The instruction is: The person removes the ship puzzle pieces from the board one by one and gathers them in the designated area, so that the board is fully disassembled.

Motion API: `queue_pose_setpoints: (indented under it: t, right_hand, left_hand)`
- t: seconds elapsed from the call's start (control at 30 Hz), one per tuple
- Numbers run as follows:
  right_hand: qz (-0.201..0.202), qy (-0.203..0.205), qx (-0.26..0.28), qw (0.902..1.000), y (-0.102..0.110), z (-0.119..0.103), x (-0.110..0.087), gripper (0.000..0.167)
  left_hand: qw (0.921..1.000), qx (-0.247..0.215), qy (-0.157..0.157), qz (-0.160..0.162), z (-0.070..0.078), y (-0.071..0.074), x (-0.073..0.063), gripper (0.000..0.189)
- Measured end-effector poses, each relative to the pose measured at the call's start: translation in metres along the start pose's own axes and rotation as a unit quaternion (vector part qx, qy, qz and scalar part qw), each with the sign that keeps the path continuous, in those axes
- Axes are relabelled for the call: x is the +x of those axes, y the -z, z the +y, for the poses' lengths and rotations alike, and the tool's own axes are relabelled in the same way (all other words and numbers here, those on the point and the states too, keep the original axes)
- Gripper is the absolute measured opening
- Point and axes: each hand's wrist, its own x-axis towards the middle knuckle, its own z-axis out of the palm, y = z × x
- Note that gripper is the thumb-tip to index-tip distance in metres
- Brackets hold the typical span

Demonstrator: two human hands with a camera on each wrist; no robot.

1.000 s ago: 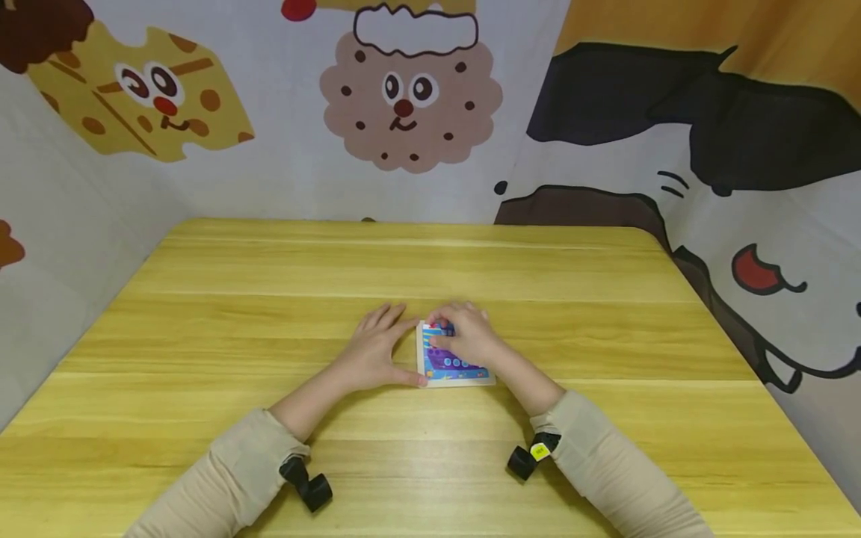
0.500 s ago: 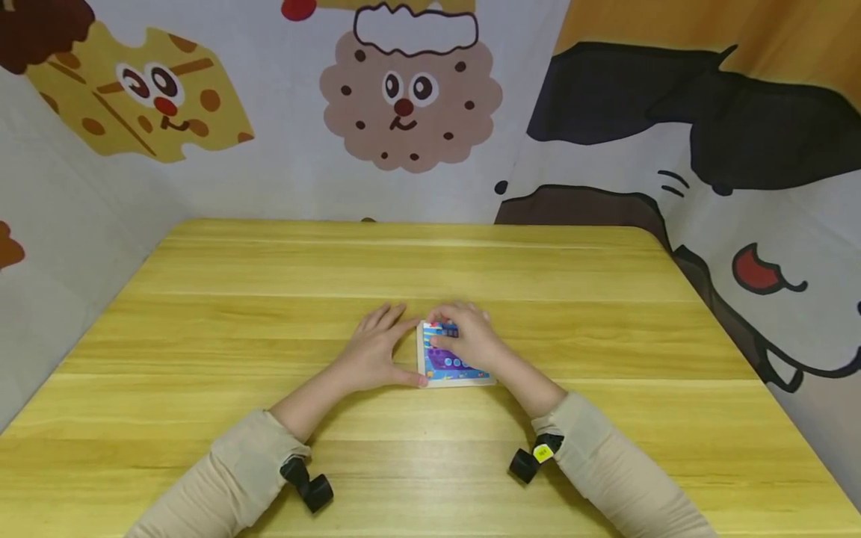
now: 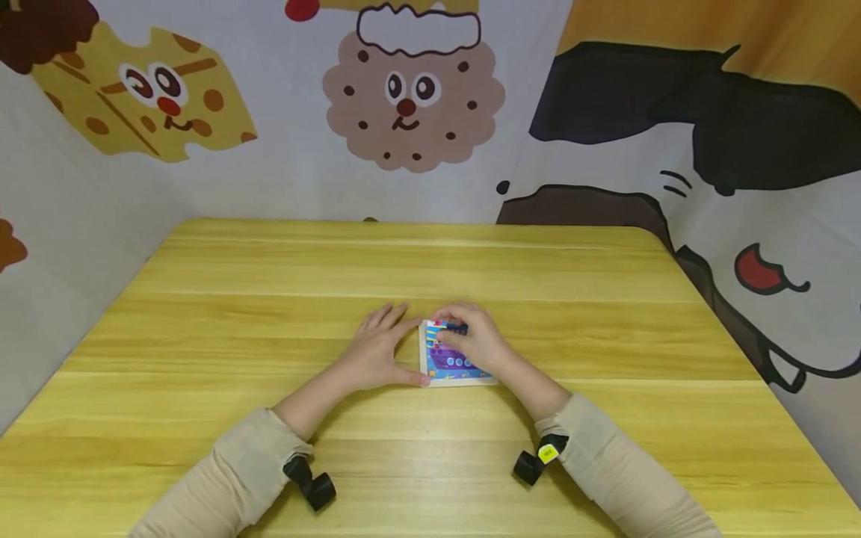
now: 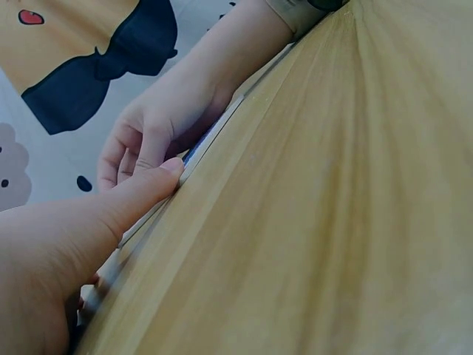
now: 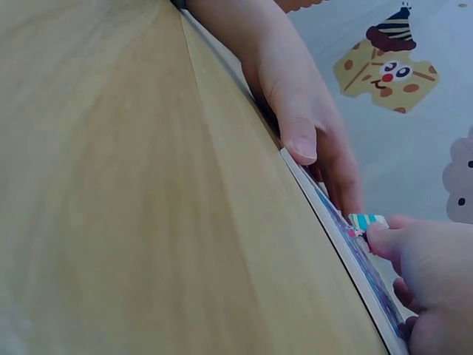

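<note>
A flat picture puzzle (image 3: pixel 444 362) with a white frame and a blue and purple print lies on the table. My left hand (image 3: pixel 372 355) lies at its left side with the fingers spread; the thumb touches the near left corner and the index finger reaches the far left corner. Over the picture, my right hand (image 3: pixel 480 342) pinches a small striped puzzle piece (image 5: pixel 363 220) between thumb and fingers. In the right wrist view that piece stands tilted up at the board's surface. The right hand hides the right part of the picture.
The wooden table (image 3: pixel 269 261) spreads around the puzzle on all sides. A cloth with cartoon prints (image 3: pixel 410 104) hangs behind its far edge. Black wrist cameras (image 3: pixel 319 492) sit at both sleeve cuffs, just above the tabletop.
My right hand has shifted slightly to the right, and a little more of the picture shows by its thumb. The left hand keeps its place at the board's left edge.
</note>
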Motion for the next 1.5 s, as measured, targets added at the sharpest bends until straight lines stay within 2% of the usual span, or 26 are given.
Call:
queue_pose_setpoints:
  t: [0.13, 0.4, 0.63, 0.97, 1.23, 1.5]
  right_hand:
    - [-0.004, 0.001, 0.027, 0.9996, 0.004, 0.003, -0.001, 0.022]
    - [0.000, -0.033, 0.056, 0.9979, 0.010, 0.006, -0.002, 0.020]
    - [-0.015, -0.032, 0.068, 0.9970, 0.011, 0.003, -0.002, 0.017]
    - [-0.002, -0.037, 0.086, 0.9956, 0.018, 0.000, -0.005, 0.015]
    - [0.020, -0.025, 0.090, 0.9954, 0.034, 0.009, -0.011, 0.016]
    - [0.044, -0.052, 0.087, 0.9939, 0.058, 0.022, -0.022, 0.015]
  left_hand:
    - [1.0000, -0.002, -0.003, 0.001, 0.002, 0.001, 0.000, 0.106]
    - [1.0000, -0.005, 0.002, 0.000, 0.002, 0.001, 0.000, 0.105]
    - [1.0000, -0.006, 0.004, -0.003, 0.002, 0.003, -0.001, 0.106]
    - [1.0000, -0.003, 0.002, -0.006, 0.001, 0.002, -0.001, 0.107]
    - [1.0000, -0.005, 0.003, -0.004, 0.001, 0.002, -0.001, 0.107]
    - [0.9999, 0.000, 0.002, -0.012, 0.000, 0.002, -0.001, 0.107]
